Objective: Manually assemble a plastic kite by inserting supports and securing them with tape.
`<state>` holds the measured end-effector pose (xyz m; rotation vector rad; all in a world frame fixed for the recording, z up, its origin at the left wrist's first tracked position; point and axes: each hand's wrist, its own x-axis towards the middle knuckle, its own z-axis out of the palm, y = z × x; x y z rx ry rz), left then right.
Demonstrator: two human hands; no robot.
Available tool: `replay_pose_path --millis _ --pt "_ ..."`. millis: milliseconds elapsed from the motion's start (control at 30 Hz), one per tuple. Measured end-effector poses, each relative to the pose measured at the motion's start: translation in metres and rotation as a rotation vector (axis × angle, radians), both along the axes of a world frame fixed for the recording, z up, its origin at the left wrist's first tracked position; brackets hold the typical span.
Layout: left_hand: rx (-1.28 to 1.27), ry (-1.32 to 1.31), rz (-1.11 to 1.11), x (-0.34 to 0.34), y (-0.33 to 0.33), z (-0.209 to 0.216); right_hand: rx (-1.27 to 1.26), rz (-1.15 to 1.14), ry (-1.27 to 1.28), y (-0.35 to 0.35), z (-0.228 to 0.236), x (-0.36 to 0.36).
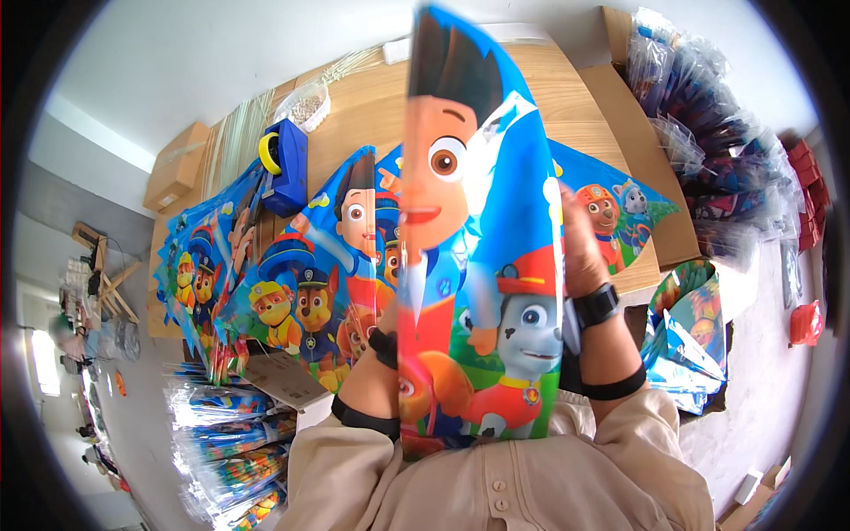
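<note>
A glossy plastic kite sail (522, 221), folded lengthwise and printed with cartoon figures on blue, stands upright close in front of me. My right hand (580, 243), with a dark watch at its wrist, is closed at the sail's right edge; some of its fingers are hidden behind the sheet. Only the wrist and forearm of my left hand (383, 350) show at the sail's left side, and its fingers are hidden. Behind the raised sail, more printed kite sails (319, 296) lie spread over the wooden table (549, 80).
A blue tape dispenser (285, 168) with a yellow roll stands at the left, near a tub of small parts (304, 106) and thin rods (235, 133). Bagged kites (235, 442) are stacked lower left, with more bags (708, 133) at right. A box (177, 164) sits far left.
</note>
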<state>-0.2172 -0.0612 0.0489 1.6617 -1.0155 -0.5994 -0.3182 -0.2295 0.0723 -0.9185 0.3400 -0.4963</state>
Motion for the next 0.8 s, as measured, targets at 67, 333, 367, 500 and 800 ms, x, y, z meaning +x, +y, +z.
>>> replay_pose_path --millis 67,333,367,500,800 --pt "-0.059 -0.070 0.087 -0.011 0.009 0.001 0.329 0.054 0.038 0.018 -0.010 -0.006" --pt "-0.171 -0.212 0.262 -0.032 0.017 -0.002 0.258 0.030 -0.059 0.022 -0.061 0.000" --pt "-0.176 -0.206 0.268 -0.031 0.017 -0.002 0.200 0.014 -0.062 0.021 -0.065 0.002" --pt "-0.188 -0.181 0.281 -0.027 0.022 -0.001 -0.034 -0.130 0.002 0.020 -0.072 0.013" --pt "-0.193 -0.144 0.290 -0.019 0.028 0.002 -0.444 -0.233 0.332 0.023 -0.035 0.011"
